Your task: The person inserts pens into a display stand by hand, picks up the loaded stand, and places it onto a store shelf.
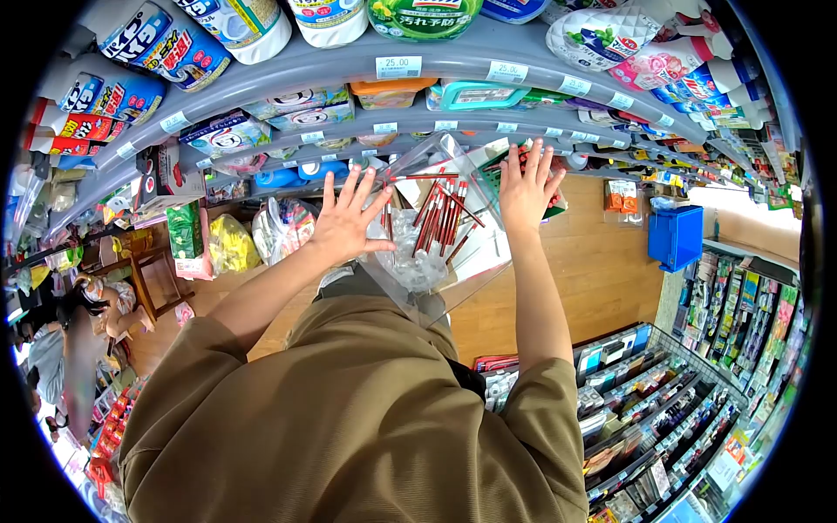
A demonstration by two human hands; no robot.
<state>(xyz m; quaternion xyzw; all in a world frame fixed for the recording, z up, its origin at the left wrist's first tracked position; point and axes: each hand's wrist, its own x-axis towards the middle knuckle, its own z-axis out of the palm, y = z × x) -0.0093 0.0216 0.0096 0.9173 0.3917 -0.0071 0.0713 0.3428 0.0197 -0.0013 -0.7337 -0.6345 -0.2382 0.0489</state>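
At the far left, a person [113,305] sits low by a wooden chair [144,283]. A grey shelf [331,68] begins beside them and curves across the whole top of the view, with cleaning bottles [170,48] on it and price labels along its lip. Under its left part, on the wooden floor [593,279], stand a green pack [185,234], a yellow bag [232,244] and a clear bag of goods [283,228].

Next comes the left hand [344,222], its fingers spread wide and gripping nothing, at the left side of a clear plastic tray [427,307]; whether it touches the tray cannot be told. The tray is in front of the wearer's brown shirt [366,418], above the floor. Inside it, between the two hands, the dark red pencils [443,213] lie in a loose, crossed heap, with crumpled clear plastic [414,266] just below them. The right hand [525,187] lies over a green box [558,207] at the tray's right side, fingers apart and straight, closed on nothing.

Farther right, the floor runs to a blue bin [674,237], with a wire rack [745,397] of flat goods nearer the wearer and packed display shelves [745,305] at the room's right edge
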